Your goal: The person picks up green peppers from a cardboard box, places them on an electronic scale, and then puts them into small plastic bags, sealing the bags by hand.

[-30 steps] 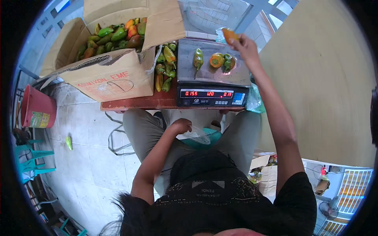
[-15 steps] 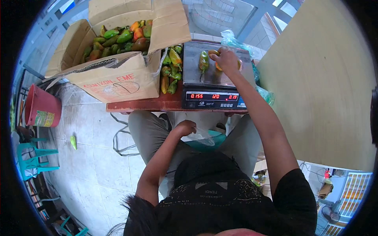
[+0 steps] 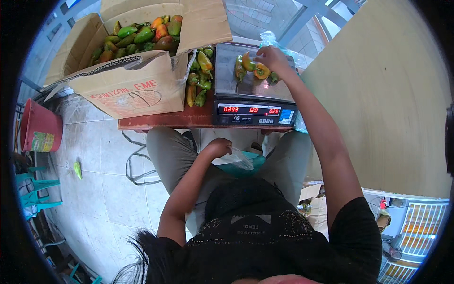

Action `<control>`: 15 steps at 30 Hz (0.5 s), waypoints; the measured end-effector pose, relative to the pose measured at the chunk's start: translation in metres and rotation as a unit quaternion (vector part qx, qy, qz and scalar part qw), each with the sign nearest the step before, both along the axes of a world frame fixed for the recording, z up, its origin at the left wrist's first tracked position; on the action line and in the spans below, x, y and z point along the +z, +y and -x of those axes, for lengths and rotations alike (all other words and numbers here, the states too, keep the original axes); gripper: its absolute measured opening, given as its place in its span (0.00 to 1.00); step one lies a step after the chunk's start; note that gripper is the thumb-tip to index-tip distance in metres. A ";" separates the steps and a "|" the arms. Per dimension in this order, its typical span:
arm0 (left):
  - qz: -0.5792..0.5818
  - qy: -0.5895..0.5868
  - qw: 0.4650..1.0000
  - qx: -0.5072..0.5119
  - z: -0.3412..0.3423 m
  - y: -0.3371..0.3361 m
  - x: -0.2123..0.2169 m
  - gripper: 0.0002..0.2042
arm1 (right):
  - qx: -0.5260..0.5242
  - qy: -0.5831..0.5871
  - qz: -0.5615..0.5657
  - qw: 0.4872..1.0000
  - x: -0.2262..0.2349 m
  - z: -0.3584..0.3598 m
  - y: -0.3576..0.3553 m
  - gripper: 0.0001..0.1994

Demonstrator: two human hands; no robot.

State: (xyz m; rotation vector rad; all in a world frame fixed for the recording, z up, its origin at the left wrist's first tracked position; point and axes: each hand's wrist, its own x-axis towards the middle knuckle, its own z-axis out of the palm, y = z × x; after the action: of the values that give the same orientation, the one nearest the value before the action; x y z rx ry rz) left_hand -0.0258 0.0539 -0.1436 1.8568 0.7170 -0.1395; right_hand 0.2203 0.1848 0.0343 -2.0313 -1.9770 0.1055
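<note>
Several peppers lie on the metal plate of a digital scale (image 3: 224, 78): a long green pepper (image 3: 240, 70), an orange-green pepper (image 3: 248, 62), an orange pepper (image 3: 261, 71) and a green one (image 3: 273, 78) partly under my wrist. Just above them is my right hand (image 3: 275, 59), its fingers loosely curved and apart, with no pepper visible in it. Down between my knees, my left hand (image 3: 217, 148) is closed on the gathered edge of a clear plastic bag (image 3: 242, 160). The scale's red display is lit.
An open cardboard box (image 3: 127, 92) full of peppers stands left of the scale on a red table (image 3: 156, 122). Loose peppers (image 3: 202, 78) lie between them. A wooden panel (image 3: 378, 104) rises at the right. A red bucket (image 3: 42, 125) and a fallen pepper (image 3: 77, 170) are on the floor.
The pepper in my right hand now lies on the scale, and the fingers have loosened. The displayed reading has changed. My left hand still holds the bag; the view has shifted slightly.
</note>
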 end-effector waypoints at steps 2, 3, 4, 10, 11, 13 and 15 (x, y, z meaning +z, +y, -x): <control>-0.012 0.004 1.000 -0.002 0.002 -0.001 0.004 0.09 | -0.023 0.023 -0.004 0.999 0.005 -0.007 0.001 0.14; -0.025 0.007 1.000 -0.004 0.002 0.000 0.006 0.09 | -0.011 0.032 -0.024 0.999 0.007 -0.012 0.001 0.13; -0.026 0.006 1.000 -0.005 0.002 -0.001 0.006 0.09 | 0.002 0.041 -0.044 0.998 0.009 -0.018 0.001 0.13; -0.022 0.008 1.000 -0.018 0.002 0.001 0.003 0.09 | -0.005 0.106 -0.076 0.991 0.012 -0.051 -0.008 0.12; -0.009 0.003 1.000 -0.014 0.001 0.001 0.003 0.09 | -0.007 0.106 -0.076 0.991 0.012 -0.057 -0.010 0.12; 0.002 0.000 1.000 -0.008 0.004 0.000 -0.002 0.09 | -0.033 0.121 -0.048 0.991 0.014 -0.059 -0.012 0.11; -0.021 -0.020 1.000 -0.004 0.004 -0.001 -0.006 0.09 | -0.049 0.115 -0.054 0.991 0.012 -0.063 -0.015 0.10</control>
State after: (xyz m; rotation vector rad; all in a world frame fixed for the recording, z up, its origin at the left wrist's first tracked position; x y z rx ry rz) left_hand -0.0295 0.0531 -0.1500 1.8980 0.6912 -0.0926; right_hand 0.2833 0.1702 0.0461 -1.9468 -1.7049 0.1971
